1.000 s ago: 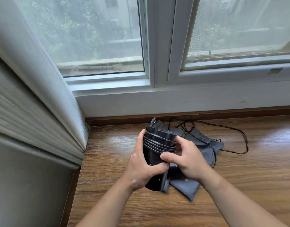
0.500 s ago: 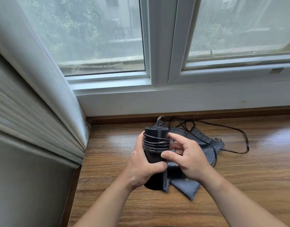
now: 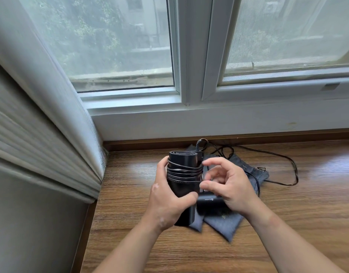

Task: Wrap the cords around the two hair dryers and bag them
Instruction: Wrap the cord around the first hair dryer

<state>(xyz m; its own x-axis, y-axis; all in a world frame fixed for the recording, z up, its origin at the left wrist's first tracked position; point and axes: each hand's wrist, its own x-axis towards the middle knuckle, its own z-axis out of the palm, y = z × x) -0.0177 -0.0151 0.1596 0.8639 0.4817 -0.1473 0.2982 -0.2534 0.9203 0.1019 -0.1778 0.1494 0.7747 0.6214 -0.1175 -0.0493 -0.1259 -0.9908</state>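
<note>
Head view: we hold one black hair dryer upright above the wooden ledge, near the corner under the window. Our left hand grips the lower barrel, thumb across the front and fingers curled round the back. We judge this keeps the barrel steady while leaving its upper half free for winding. The cord circles that upper half in about five close turns. Its loose remainder runs in a wide loop across the ledge to the right and comes back behind our right hand. That hand hovers just beside the coils with fingers half curled, forefinger and thumb apart. Whether it pinches the cord we cannot tell, since the fingers are blurred. It looks placed to feed the next turn. The dryer's folded handle juts out below our right palm. Grey cloth bag fabric lies flat under both hands, close for bagging. One bag or two, we cannot tell. We see no second dryer.
</note>
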